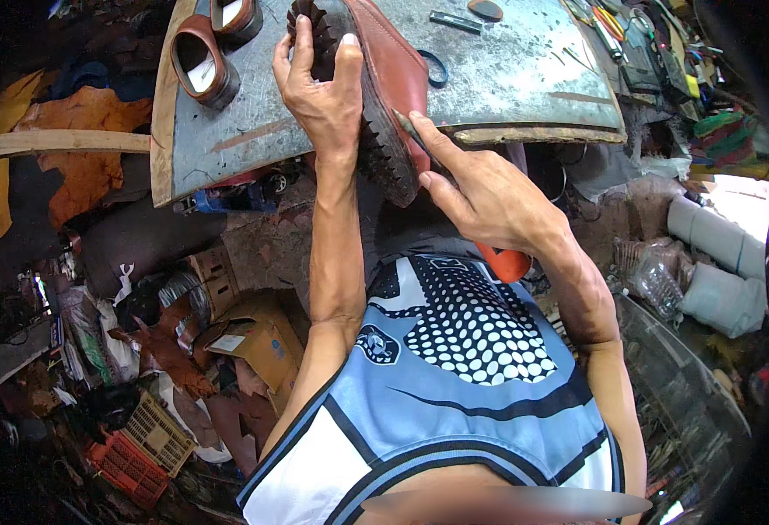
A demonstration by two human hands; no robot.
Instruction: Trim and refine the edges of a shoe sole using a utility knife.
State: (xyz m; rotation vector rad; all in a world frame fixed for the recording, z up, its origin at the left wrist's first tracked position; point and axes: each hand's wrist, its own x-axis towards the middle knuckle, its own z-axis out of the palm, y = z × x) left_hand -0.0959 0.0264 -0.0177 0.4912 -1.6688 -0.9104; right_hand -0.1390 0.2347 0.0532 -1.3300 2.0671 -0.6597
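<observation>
At the table's near edge, a reddish-brown leather boot (399, 74) lies tilted on its side, its dark lugged sole (379, 153) turned toward the left. My left hand (325, 101) is wrapped around the sole, thumb and fingers spread across the treads. In my right hand (509, 197) is a slim pointed tool (405, 124), pinched between thumb and fingers. Its tip is at the seam where the leather meets the sole. Most of the tool is hidden by my fingers, so its exact kind is unclear.
Two brown shoes (223, 83) stand at the table's far left. On the worn metal tabletop (524, 74) lie a dark blue ring (435, 68), a dark flat bar (456, 21) and an oval piece (485, 10). Hand tools (608, 39) crowd the right; cardboard (266, 346) and crates (159, 429) sit lower left.
</observation>
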